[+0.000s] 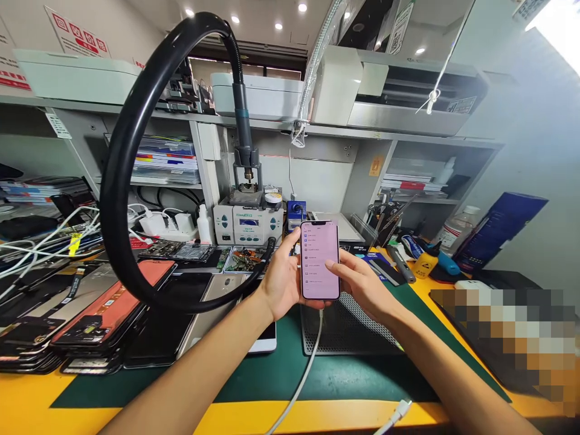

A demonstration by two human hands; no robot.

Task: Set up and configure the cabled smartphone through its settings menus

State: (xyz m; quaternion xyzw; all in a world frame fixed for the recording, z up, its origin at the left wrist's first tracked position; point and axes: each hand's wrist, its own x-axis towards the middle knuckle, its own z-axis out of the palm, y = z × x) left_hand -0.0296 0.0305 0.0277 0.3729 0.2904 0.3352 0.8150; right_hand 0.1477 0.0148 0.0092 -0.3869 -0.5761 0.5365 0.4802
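A smartphone [319, 260] with a lit, pinkish screen showing a list menu is held upright over the bench. My left hand [281, 275] is closed around its left side, thumb along the edge and fingertips under the bottom. At the right edge, my right hand [362, 281] is closed on the phone, one digit resting on the screen and others partly hidden behind it. A white cable [312, 356] hangs at the phone's bottom end. Below lies a dark perforated plate [312, 344] on a green mat [254, 380].
Stacked phone parts [113, 302] fill the left side. A thick black hose [124, 163] arches over them to a rework station [249, 223]. At right stand a yellow bottle [426, 261] and a clear bottle [460, 229]. A loose cable plug [401, 411] lies at the front edge.
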